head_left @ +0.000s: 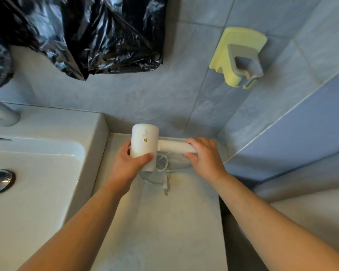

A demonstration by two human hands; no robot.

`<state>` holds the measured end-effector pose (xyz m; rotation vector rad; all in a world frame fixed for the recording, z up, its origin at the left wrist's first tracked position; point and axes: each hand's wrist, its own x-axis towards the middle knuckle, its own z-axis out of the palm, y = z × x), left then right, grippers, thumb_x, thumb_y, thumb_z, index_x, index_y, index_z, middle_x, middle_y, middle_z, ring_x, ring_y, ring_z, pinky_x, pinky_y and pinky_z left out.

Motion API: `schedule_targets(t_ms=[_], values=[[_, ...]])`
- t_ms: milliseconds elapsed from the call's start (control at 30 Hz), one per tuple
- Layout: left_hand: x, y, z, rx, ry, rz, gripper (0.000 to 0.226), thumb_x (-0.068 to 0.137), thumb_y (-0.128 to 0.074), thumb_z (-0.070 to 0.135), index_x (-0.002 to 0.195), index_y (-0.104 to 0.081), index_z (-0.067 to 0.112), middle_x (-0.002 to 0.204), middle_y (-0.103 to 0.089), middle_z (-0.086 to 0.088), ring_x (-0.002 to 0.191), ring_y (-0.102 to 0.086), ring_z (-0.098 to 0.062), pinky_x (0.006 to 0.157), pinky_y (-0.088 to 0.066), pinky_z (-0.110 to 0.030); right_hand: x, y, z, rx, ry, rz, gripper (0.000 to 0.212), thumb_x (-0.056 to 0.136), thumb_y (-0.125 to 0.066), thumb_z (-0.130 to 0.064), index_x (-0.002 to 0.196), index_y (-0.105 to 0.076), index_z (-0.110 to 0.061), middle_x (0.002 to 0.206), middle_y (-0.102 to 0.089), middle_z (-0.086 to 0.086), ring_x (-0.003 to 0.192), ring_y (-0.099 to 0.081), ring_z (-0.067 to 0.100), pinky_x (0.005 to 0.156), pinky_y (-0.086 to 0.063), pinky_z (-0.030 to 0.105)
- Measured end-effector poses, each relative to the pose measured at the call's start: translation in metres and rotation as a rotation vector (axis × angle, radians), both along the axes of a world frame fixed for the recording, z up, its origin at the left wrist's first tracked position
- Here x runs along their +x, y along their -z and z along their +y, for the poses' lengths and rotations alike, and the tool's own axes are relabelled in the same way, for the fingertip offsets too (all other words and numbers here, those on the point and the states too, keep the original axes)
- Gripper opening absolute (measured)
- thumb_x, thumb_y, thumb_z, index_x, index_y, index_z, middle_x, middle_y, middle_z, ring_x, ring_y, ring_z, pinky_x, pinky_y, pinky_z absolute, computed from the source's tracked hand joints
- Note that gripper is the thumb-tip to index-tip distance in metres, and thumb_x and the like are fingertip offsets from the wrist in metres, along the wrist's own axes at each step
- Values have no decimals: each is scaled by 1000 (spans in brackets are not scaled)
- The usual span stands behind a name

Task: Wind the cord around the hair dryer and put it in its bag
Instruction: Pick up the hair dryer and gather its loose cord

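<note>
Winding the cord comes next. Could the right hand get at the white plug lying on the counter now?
Probably yes, if it lets go first. The right hand grips the white plastic hair dryer by its handle, while the white plug lies uncovered on the pale counter just below, nothing over it.

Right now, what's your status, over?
Left hand grips hair dryer body, right hand its handle. Cord loose beneath, plug on counter. No obstruction seen.

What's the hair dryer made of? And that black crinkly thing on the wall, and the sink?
The hair dryer looks like hard white plastic, smooth and matte. The black thing is probably thin plastic film: crumpled and shiny. The sink is likely glazed ceramic, white with a soft gloss.
</note>
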<state>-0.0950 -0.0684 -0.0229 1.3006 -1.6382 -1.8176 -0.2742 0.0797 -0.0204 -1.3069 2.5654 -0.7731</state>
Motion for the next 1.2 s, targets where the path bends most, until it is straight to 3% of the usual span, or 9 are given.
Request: schedule_targets(t_ms=[100,267,400,500,633,767,1033,1100,1200], values=[[16,-20,9,-5,-52,70,71,68,-84,31,129,-51,20,114,-62,-3,100,-64,-22,82,-58,-45,15,-21,12,-99,-3,6,38,75,-77,-23,111,-69,-15,106,-64,7,102,-49,28,87,-32,24],[49,-52,33,-58,-111,164,64,63,-77,33,122,-56,22,109,-66,-3,97,-66,-23,74,-58,-39,48,-63,33,-337,121,-184,44,64,-85,-19,105,-69,-19,105,-57,-5,97,-53,11,86,-35,6],[76,-75,54,-111,-147,206,65,53,-77,44,114,-60,26,104,-68,-2,92,-66,-22,74,-59,-40,71,-88,54,-531,243,-677,37,69,-81,-18,99,-64,-30,100,-66,-1,87,-64,13,81,-55,31],[95,-84,70,-140,-154,226,74,50,-75,50,118,-59,24,105,-67,-1,91,-66,-19,69,-56,-35,83,-98,70,-629,243,-848,28,72,-79,-11,92,-69,-26,92,-68,1,83,-68,17,85,-58,46],[113,-90,86,-173,-124,236,73,52,-74,50,118,-60,22,102,-67,-2,91,-65,-21,66,-57,-33,101,-105,91,-672,177,-938,25,80,-70,3,95,-67,-17,92,-66,3,80,-68,13,83,-58,40],[122,-95,96,-199,-91,239,72,55,-75,48,120,-59,22,102,-67,-1,89,-66,-19,60,-54,-23,112,-107,105,-713,150,-1006,23,82,-67,4,96,-66,-14,96,-62,7,88,-64,17,77,-56,32],[136,-75,92,-217,-62,278,77,54,-73,54,122,-58,20,106,-66,-4,91,-66,-19,60,-54,-23,132,-96,105,-851,181,-1083,24,84,-61,7,98,-64,-12,96,-62,6,85,-66,16,69,-56,26],[135,-62,90,-202,-69,320,73,54,-73,52,118,-60,19,103,-68,-5,87,-67,-16,63,-56,-27,135,-86,100,-901,187,-1084,23,84,-61,7,96,-64,-13,96,-61,6,85,-64,19,66,-56,24],[134,-34,85,-150,-38,369,69,58,-75,51,118,-61,21,109,-68,-11,99,-66,-31,80,-58,-51,138,-72,92,-969,175,-1061,23,84,-60,6,97,-64,-12,91,-60,5,80,-62,17,63,-55,23]])
